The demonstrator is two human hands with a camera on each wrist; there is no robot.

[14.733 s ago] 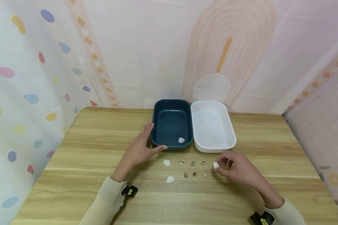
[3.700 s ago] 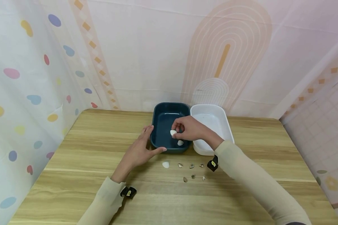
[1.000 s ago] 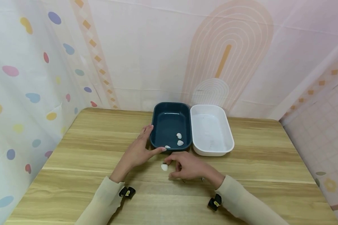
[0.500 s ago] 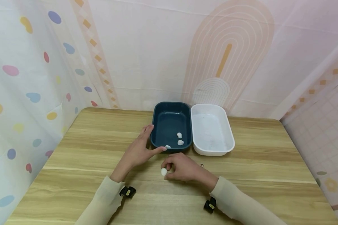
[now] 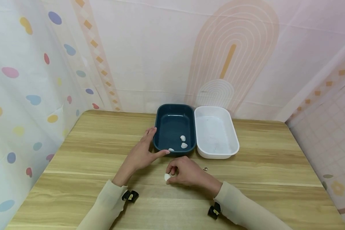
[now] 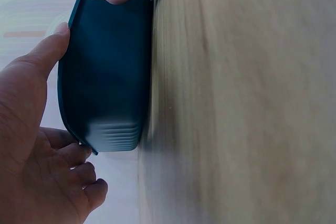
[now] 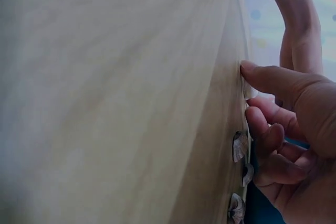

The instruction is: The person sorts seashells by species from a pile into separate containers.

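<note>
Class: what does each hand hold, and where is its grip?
Right hand pinches a white shell at its edge. Left hand holds the dark tray at its near-left corner.

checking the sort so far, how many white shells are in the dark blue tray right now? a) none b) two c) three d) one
c, three white shells lie in the dark blue tray, grouped toward its near end, while the white tray beside it holds none.
</note>
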